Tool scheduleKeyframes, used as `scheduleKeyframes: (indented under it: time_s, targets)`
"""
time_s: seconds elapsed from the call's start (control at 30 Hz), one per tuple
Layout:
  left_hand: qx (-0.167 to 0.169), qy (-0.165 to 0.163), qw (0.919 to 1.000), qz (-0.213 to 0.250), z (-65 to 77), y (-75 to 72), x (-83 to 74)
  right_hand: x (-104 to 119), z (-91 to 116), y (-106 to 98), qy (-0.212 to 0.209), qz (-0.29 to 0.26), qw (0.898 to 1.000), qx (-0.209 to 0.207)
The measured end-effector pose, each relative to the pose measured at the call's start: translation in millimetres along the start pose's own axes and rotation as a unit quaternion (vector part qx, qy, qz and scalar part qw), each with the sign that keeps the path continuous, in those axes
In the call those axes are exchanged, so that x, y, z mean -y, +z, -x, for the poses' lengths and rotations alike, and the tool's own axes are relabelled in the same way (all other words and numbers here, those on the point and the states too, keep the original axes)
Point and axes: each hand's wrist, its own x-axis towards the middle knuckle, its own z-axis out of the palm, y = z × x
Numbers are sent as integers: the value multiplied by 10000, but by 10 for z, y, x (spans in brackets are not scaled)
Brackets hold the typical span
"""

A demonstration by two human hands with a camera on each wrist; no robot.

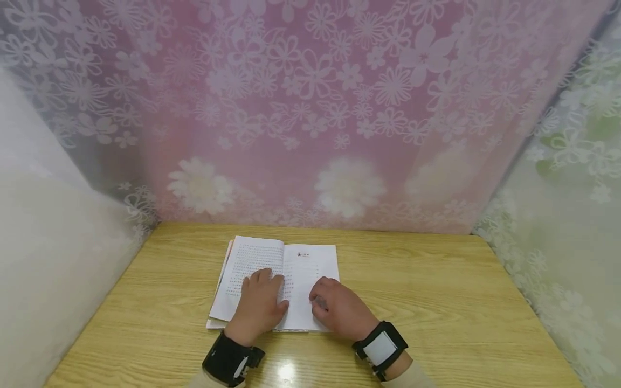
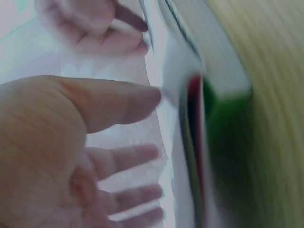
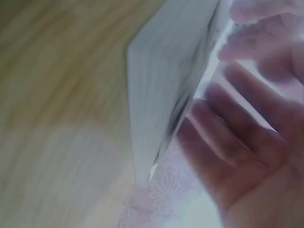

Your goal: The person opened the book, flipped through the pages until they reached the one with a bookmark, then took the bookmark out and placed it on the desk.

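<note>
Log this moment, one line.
book: open on table | left hand: mostly over left page | right hand: at right page's outer edge

You are at a table in a small nook closed in by flowered coverings, a homely-looking corner, though whether it belongs to a home or to a booth cannot be told. Under your left hand [image 1: 259,302] and right hand [image 1: 344,307] runs a wood-grain tabletop [image 1: 422,285]. Beyond your hands rises a pink sheet [image 1: 291,108] printed with white flowers. Out past your right hand stands a pale floral panel [image 1: 572,231] with green patches; past your left, a whitish side surface [image 1: 58,226].
</note>
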Motion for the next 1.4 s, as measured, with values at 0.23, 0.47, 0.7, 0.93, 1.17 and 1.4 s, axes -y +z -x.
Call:
scheduleKeyframes:
  time_s: [0.23,0.47,0.7,0.93,1.17,1.4]
  targets:
    - [161,683,9975,-3,-27,163,-277,-76,-33,-65,562,91,9975,-413]
    - [517,-5,9986,-82,-81,256,-453,-102,-40,-54,779,23,9960,-441]
    - [466,-172,9981,-377,-88,335,-519,-108,-26,-52,788,-51,9960,-424]
    - [487,-210,9974,-494,-87,301,-536,-119,-47,-44,752,-57,9960,-484]
    - [513,-248,9970,-517,-100,283,-530,-151,-81,-68,629,139,9916,-1124]
    - [195,-264,9993,-182,-120,301,-468,-160,-86,-86,666,-15,9868,-1476]
